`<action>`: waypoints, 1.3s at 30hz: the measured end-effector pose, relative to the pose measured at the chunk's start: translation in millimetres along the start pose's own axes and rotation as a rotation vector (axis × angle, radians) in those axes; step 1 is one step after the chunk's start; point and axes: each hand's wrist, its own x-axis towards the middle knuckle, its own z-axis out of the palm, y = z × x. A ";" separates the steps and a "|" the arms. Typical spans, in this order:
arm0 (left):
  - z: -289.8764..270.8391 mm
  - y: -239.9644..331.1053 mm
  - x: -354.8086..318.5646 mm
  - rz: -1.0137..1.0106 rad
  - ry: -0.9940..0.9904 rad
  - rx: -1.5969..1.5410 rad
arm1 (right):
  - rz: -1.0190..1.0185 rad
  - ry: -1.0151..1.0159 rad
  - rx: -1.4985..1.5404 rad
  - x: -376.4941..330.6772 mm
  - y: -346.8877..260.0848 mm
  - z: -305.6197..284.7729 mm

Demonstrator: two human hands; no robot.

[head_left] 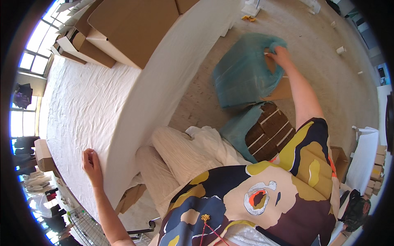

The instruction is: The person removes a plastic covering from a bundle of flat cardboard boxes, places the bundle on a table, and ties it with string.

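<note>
My right hand (pixel 280 54) reaches down to the floor and grips the upper edge of a teal plastic bag (pixel 244 74) that wraps a cardboard box (pixel 283 89). A second teal bag (pixel 239 130) lies nearer to me, open over several stacked brown flat packs tied with white straps (pixel 269 131). My left hand (pixel 91 163) rests flat on the edge of a table covered with a white cloth (pixel 88 106), fingers slightly spread and holding nothing.
Large cardboard boxes (pixel 131 24) stand at the table's far end. A wire basket (pixel 88 229) sits below my left arm. Small white cylinders (pixel 340 50) and scraps lie on the beige floor. Stacked small boxes (pixel 376 172) stand at the right.
</note>
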 end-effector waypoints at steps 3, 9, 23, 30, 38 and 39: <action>-0.6 6.9 -1.1 -0.003 0.021 -0.029 | 0.273 0.069 -0.007 -23.4 33.6 -8.7; 1.1 3.8 -1.4 -0.012 0.019 -0.059 | 0.621 0.135 0.213 -75.5 156.2 -13.0; -1.0 -10.5 -5.8 -0.030 0.008 -0.042 | 0.735 0.344 1.288 -68.8 190.9 -1.6; -0.1 -19.1 -0.9 -0.021 -0.014 -0.026 | 0.735 0.313 1.052 -108.3 179.1 -15.8; 3.7 -21.8 1.4 0.017 -0.004 -0.026 | 0.573 0.423 0.456 -199.4 144.2 -22.4; 2.7 -24.0 1.1 0.016 -0.008 -0.025 | 0.554 0.391 0.388 -211.9 141.0 -20.0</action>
